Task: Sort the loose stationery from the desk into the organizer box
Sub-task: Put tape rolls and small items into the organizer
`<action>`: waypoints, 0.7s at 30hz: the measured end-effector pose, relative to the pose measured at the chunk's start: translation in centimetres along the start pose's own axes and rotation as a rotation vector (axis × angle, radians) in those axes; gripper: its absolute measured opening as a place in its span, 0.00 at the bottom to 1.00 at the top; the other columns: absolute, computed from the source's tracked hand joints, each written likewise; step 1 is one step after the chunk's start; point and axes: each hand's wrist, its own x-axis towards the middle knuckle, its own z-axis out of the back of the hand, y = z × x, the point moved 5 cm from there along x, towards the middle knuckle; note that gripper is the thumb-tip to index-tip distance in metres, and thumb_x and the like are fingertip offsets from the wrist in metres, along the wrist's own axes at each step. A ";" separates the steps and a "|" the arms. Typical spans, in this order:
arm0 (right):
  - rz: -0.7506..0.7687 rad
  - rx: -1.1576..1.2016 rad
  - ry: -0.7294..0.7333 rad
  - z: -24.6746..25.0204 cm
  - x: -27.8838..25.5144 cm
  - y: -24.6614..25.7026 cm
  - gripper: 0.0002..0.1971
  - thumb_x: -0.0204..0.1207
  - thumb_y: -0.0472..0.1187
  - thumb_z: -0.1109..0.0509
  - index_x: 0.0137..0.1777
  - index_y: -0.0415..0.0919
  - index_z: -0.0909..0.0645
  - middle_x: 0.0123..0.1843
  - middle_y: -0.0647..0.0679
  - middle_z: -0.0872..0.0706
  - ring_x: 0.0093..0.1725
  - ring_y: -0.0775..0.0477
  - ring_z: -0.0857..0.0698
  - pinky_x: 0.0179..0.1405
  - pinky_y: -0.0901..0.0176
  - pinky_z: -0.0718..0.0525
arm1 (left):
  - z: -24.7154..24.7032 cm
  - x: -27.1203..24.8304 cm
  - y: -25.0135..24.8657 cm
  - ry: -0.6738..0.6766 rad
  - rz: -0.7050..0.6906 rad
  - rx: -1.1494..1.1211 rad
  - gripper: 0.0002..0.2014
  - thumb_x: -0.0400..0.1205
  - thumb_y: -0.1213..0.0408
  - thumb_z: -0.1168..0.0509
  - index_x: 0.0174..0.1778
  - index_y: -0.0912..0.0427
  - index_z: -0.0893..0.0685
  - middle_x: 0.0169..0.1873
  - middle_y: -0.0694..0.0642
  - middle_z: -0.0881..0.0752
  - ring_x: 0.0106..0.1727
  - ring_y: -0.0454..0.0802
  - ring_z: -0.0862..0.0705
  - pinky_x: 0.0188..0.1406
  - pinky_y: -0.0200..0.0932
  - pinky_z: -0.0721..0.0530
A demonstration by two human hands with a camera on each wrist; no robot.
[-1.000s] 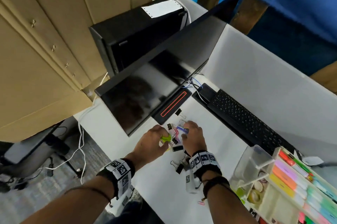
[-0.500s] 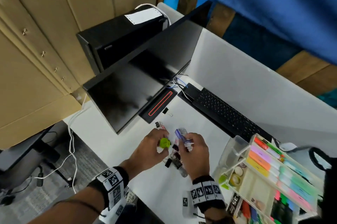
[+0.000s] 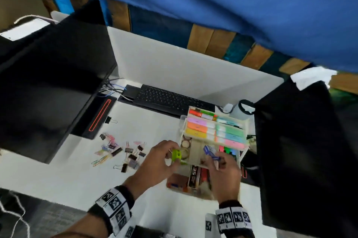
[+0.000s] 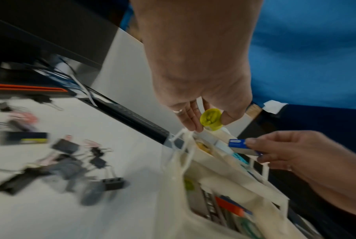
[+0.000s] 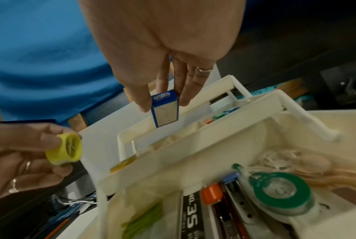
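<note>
Hand (image 3: 155, 162) over white desk (image 3: 73, 175), blue curtain (image 3: 232, 5)

Yellow-green sharpener (image 3: 176, 155) (blurred), blue-edged box (image 5: 165, 110)

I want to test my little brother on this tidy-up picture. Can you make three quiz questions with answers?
1. True or false: the left hand pinches a yellow-green sharpener.
2. What does the right hand hold: A a blue box of paper clips, B scissors, C a ruler?
3. Where do the binder clips lie?

Key: 1 true. 2 A. 3 On the desk, left of the organizer box.
</note>
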 end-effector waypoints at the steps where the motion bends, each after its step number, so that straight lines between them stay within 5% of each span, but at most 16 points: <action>1: -0.010 -0.013 -0.014 -0.1 0.3 -0.7 0.11 0.75 0.50 0.18 0.53 0.51 0.13 0.48 0.59 0.12 0.47 0.57 0.14 0.48 0.50 0.11 | -1.0 0.4 -0.6 0.009 -0.008 -0.001 0.20 0.77 0.64 0.25 0.63 0.44 0.16 0.49 0.41 0.17 0.47 0.43 0.15 0.48 0.31 0.18; 4: -0.029 -0.053 -0.023 -0.7 1.3 -2.1 0.15 0.74 0.55 0.20 0.56 0.49 0.12 0.51 0.55 0.11 0.51 0.52 0.13 0.52 0.52 0.12 | -3.2 1.1 -2.0 0.034 -0.037 0.044 0.21 0.81 0.61 0.27 0.71 0.44 0.17 0.51 0.42 0.19 0.48 0.40 0.16 0.51 0.33 0.17; 9: -0.054 -0.145 0.019 -2.1 2.7 -3.7 0.15 0.70 0.60 0.19 0.50 0.52 0.12 0.49 0.53 0.12 0.53 0.47 0.14 0.49 0.53 0.14 | -5.0 2.0 -3.2 0.040 -0.025 0.103 0.10 0.80 0.58 0.26 0.56 0.43 0.14 0.46 0.43 0.16 0.43 0.46 0.15 0.47 0.48 0.13; 16: -0.077 -0.196 0.040 -2.6 3.6 -4.6 0.11 0.69 0.53 0.15 0.46 0.51 0.08 0.51 0.52 0.14 0.51 0.45 0.14 0.52 0.47 0.13 | -6.6 2.6 -2.6 0.006 0.082 0.110 0.09 0.76 0.48 0.23 0.49 0.43 0.09 0.38 0.43 0.12 0.40 0.47 0.14 0.42 0.51 0.12; 21: 0.041 -0.218 0.050 -1.8 3.7 -3.8 0.01 0.73 0.45 0.18 0.43 0.51 0.07 0.45 0.54 0.13 0.43 0.47 0.15 0.43 0.56 0.18 | -7.3 2.9 -1.9 -0.031 0.113 0.171 0.10 0.74 0.44 0.25 0.40 0.45 0.11 0.36 0.45 0.10 0.38 0.47 0.12 0.41 0.51 0.12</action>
